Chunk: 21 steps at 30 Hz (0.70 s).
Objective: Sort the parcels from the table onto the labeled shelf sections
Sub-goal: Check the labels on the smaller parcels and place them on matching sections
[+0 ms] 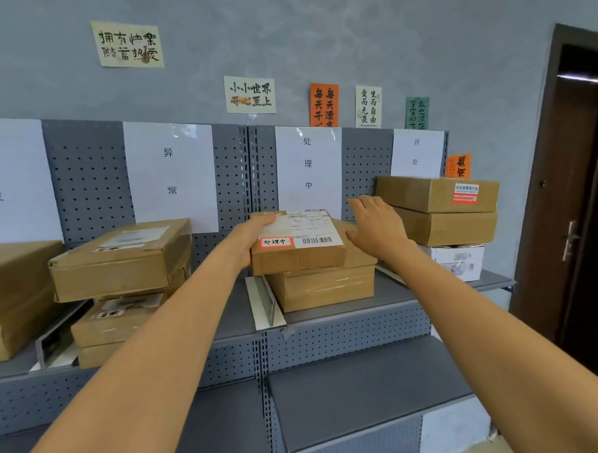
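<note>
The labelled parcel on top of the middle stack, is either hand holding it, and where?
The left hand grips the labelled parcel at its left edge. The right hand is open beside its right side, holding nothing.

Head camera looks forward, slightly down, close to shelf (346, 313).

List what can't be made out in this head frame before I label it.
- Left hand: fingers hidden behind the held parcel; grip shape unclear.
- Shipping label on that parcel: fine print too small; only the red-framed 处理中 sticker reads.
- Far-right section sign: lower part covered by the stacked boxes.
- Far-left section sign: cut by the frame edge.
- Table with remaining parcels: out of view.
</note>
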Available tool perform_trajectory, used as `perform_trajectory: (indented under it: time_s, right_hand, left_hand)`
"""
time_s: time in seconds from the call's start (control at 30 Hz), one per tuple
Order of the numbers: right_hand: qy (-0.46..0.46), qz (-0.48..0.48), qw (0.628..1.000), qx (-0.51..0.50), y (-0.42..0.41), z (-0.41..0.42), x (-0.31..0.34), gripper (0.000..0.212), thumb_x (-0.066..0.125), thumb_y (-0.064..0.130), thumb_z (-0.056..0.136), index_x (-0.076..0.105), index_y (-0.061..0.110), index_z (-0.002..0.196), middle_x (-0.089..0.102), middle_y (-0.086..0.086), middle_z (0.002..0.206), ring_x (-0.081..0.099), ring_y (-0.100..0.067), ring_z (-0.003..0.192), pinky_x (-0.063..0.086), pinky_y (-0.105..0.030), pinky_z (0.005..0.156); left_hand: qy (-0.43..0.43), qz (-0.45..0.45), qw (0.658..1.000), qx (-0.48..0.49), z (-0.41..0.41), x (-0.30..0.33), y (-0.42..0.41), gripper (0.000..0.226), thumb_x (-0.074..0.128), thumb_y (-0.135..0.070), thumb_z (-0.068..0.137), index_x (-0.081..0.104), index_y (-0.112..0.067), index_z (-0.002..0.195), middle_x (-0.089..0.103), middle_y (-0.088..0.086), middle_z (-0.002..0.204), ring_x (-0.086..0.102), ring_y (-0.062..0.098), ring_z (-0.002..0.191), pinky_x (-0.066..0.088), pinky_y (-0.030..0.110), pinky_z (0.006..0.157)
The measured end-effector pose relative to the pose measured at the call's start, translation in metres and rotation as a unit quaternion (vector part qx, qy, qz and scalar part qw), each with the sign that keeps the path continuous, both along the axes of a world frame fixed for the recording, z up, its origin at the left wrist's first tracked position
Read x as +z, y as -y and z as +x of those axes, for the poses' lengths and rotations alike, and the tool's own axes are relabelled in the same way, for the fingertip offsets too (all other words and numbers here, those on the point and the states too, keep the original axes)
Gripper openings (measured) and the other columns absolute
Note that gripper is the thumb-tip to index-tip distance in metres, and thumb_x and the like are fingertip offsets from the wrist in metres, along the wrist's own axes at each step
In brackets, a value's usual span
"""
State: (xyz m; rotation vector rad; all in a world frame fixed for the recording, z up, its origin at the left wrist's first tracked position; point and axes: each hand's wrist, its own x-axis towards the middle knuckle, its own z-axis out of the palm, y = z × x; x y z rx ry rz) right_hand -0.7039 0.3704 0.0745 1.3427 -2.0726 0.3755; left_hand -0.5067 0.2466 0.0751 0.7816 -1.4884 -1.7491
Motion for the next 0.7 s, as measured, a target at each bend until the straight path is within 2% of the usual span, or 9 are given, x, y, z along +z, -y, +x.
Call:
perform_trajectory:
  time_s: [0.1, 0.23, 0.4, 0.57, 0.7]
  right_hand:
    - [-0.002, -0.007, 1.0, 0.024, 0.018, -0.021, 0.002, 0.055, 0.055, 0.024, 0.091, 0.038, 0.01, 0.141, 0.045, -0.009, 0.14, 0.039, -0.027, 0.13, 0.033, -0.035, 0.105]
    - [-0.009, -0.001, 0.999, 0.051, 0.043, -0.052, 0.008, 0.056, 0.056, 0.026, 0.093, 0.037, 0.01, 0.143, 0.044, -0.01, 0.142, 0.038, -0.028, 0.132, 0.033, -0.036, 0.107]
    - [-0.018, -0.001, 0.996, 0.085, 0.072, -0.085, 0.015, 0.057, 0.056, 0.026, 0.093, 0.036, 0.01, 0.144, 0.044, -0.01, 0.142, 0.039, -0.028, 0.131, 0.033, -0.035, 0.105]
    - [-0.018, 0.009, 0.995, 0.098, 0.096, -0.107, 0.016, 0.056, 0.055, 0.026, 0.093, 0.036, 0.009, 0.143, 0.043, -0.011, 0.143, 0.038, -0.029, 0.132, 0.033, -0.036, 0.107]
    - [-0.016, 0.014, 0.995, 0.098, 0.114, -0.122, 0.015, 0.055, 0.054, 0.027, 0.094, 0.037, 0.01, 0.143, 0.043, -0.01, 0.143, 0.038, -0.028, 0.132, 0.033, -0.036, 0.107]
  left_hand:
    - [0.005, 0.001, 1.0, 0.015, -0.017, 0.001, 0.013, 0.032, 0.063, -0.023, 0.093, 0.059, -0.012, 0.122, 0.07, 0.013, 0.11, 0.069, 0.022, 0.079, 0.059, 0.031, 0.056]
    - [0.007, 0.002, 0.999, 0.049, -0.043, 0.005, 0.031, 0.034, 0.064, -0.024, 0.092, 0.059, -0.01, 0.123, 0.071, 0.014, 0.11, 0.07, 0.023, 0.08, 0.059, 0.029, 0.051]
    - [0.022, -0.005, 0.995, 0.101, -0.071, 0.009, 0.051, 0.037, 0.068, -0.027, 0.089, 0.06, -0.011, 0.122, 0.073, 0.012, 0.104, 0.071, 0.022, 0.079, 0.06, 0.03, 0.059]
    - [0.024, -0.006, 0.99, 0.137, -0.09, 0.008, 0.076, 0.038, 0.068, -0.027, 0.088, 0.06, -0.009, 0.121, 0.072, 0.012, 0.105, 0.07, 0.02, 0.074, 0.06, 0.028, 0.059]
    - [0.032, -0.008, 0.989, 0.143, -0.104, 0.007, 0.096, 0.037, 0.069, -0.026, 0.087, 0.061, -0.009, 0.12, 0.073, 0.012, 0.105, 0.071, 0.022, 0.082, 0.06, 0.032, 0.069]
